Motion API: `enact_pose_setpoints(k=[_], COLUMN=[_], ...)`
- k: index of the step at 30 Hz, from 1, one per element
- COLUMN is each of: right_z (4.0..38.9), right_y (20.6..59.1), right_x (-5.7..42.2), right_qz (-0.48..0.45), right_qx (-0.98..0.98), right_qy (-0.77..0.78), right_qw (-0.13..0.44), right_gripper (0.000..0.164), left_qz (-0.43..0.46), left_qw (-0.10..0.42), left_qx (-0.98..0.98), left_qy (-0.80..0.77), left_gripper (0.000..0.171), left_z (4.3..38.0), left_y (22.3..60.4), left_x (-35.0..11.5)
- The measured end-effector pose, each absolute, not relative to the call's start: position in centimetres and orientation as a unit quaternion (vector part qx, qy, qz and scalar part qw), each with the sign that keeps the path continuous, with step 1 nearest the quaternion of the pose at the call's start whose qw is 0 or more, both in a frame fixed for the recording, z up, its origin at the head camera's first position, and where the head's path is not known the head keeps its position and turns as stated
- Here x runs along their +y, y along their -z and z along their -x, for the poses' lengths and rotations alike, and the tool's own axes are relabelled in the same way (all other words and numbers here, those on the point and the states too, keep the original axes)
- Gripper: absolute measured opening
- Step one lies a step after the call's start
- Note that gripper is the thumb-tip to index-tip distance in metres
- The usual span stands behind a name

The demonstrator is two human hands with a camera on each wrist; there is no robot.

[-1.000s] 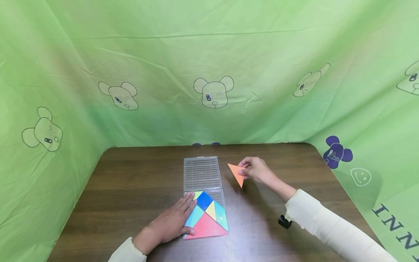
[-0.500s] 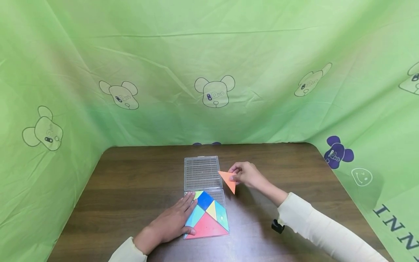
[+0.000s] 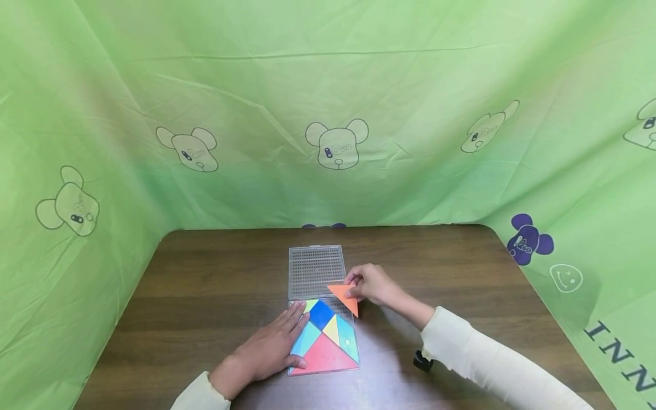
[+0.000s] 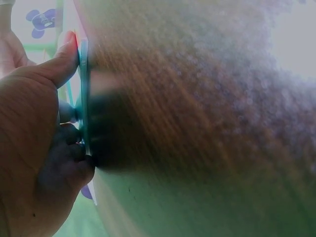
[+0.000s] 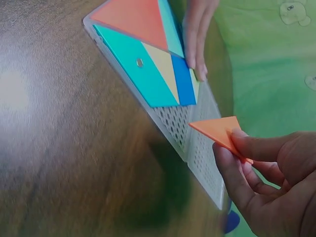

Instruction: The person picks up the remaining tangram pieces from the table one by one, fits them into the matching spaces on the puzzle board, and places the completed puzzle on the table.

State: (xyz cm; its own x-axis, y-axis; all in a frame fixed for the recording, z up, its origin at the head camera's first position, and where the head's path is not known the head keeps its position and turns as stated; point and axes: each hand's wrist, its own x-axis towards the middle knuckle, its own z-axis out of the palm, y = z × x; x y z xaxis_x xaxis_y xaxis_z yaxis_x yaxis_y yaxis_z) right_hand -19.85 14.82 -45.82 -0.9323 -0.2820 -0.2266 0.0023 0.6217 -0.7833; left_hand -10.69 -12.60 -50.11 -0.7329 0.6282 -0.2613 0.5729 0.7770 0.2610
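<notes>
My right hand (image 3: 376, 286) pinches an orange triangle tangram piece (image 3: 342, 295) between thumb and fingers. In the head view the piece overlaps the upper right corner of the tangram case, whose perforated bare corner (image 5: 173, 121) shows in the right wrist view. My left hand (image 3: 271, 344) rests on the case's left side, fingers extended over the pieces and thumb on the red triangle (image 3: 324, 354). Beside it lie a blue square (image 3: 321, 314), a pale yellow triangle (image 3: 331, 329), a teal parallelogram (image 3: 347, 338) and a light blue piece (image 3: 305, 339). A yellow-green piece (image 3: 311, 304) is partly hidden by fingertips.
The clear perforated lid (image 3: 315, 270) lies opened flat behind the tray half. Both stand on a dark brown wooden table (image 3: 215, 273). A green cloth (image 3: 256, 188) with printed bear heads encloses the back and sides. The right cuff carries a black device (image 3: 422, 361).
My right hand has moved left and nearer to me with the orange triangle, from beside the lid to over the tray's corner. The left hand stays on the case.
</notes>
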Motion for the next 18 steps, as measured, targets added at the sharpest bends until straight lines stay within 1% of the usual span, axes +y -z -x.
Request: enact_pose_setpoints(k=[5,12,18], right_z=[19.6,19.0,18.8], right_y=[46.5,47.3,47.9], right_x=[14.1,13.4,13.0], right_qz=[0.098,0.114,0.122], right_qx=[0.894,0.918,0.922], right_qy=[0.407,0.353,0.345], right_qw=[0.163,0.136,0.124], right_gripper=[0.013,0.013,0.013], left_qz=[-0.323,-0.32,-0.319], left_qw=[0.167,0.172,0.174], left_qx=[0.928,0.928,0.928], left_qy=[-0.081,-0.083,-0.083], left_gripper=[0.093,0.094,0.095], left_z=[10.7,10.7,10.8], left_y=[50.2,50.3,50.3], left_x=[-12.7,-12.6,-12.7])
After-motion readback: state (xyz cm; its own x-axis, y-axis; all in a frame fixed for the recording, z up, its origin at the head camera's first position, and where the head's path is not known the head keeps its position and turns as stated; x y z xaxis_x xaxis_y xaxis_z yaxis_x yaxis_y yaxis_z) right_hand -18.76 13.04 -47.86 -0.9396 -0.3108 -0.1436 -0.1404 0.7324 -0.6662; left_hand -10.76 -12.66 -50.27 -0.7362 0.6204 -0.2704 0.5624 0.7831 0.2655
